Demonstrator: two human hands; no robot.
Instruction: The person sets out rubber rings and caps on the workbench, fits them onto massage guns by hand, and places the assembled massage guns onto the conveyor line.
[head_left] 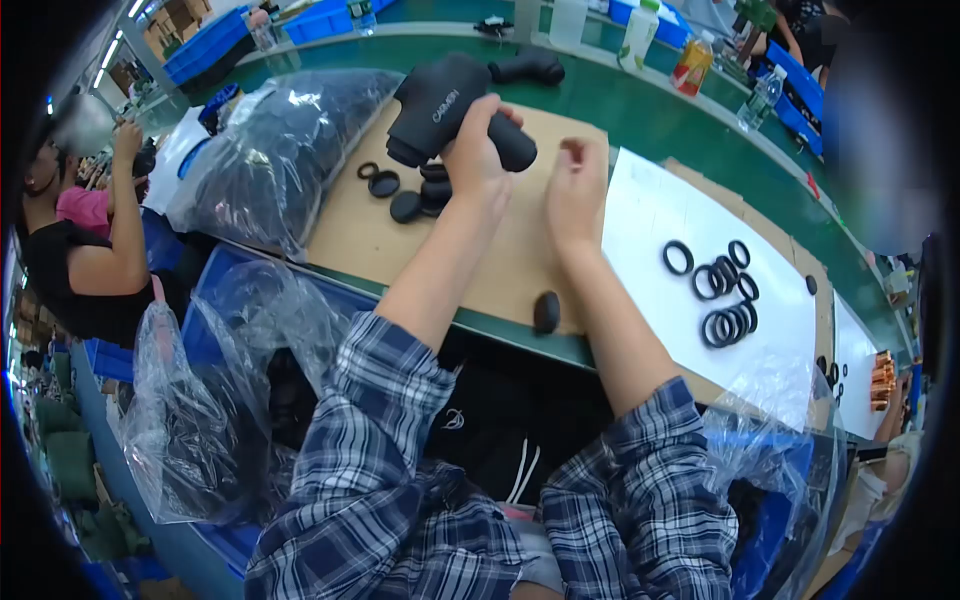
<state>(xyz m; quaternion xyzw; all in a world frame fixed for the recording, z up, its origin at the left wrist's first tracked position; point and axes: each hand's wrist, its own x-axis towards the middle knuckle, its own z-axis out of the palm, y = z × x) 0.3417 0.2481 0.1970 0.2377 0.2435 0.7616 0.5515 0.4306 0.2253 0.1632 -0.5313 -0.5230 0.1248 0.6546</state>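
Note:
My left hand [476, 158] is wrapped round a black hair-dryer-shaped body [440, 105] with pale lettering on its side. It is held tilted above the brown cardboard [350, 215]. To the right, my right hand [579, 190] is raised with its fingers curled in; whatever they hold, if anything, is hidden. The two hands are apart. Below the body lie black round caps [405, 207] and a small black ring [368, 170]. Another black cap [546, 313] stands near the front edge, left of my right forearm.
Several black rings [728, 325] lie on a white sheet [650, 220] at right. A bag of dark parts [290, 140] sits at left; behind lies another black body [530, 68]. Bottles [692, 65] line the back. Plastic-lined blue bins flank my lap. A person [100, 240] sits at left.

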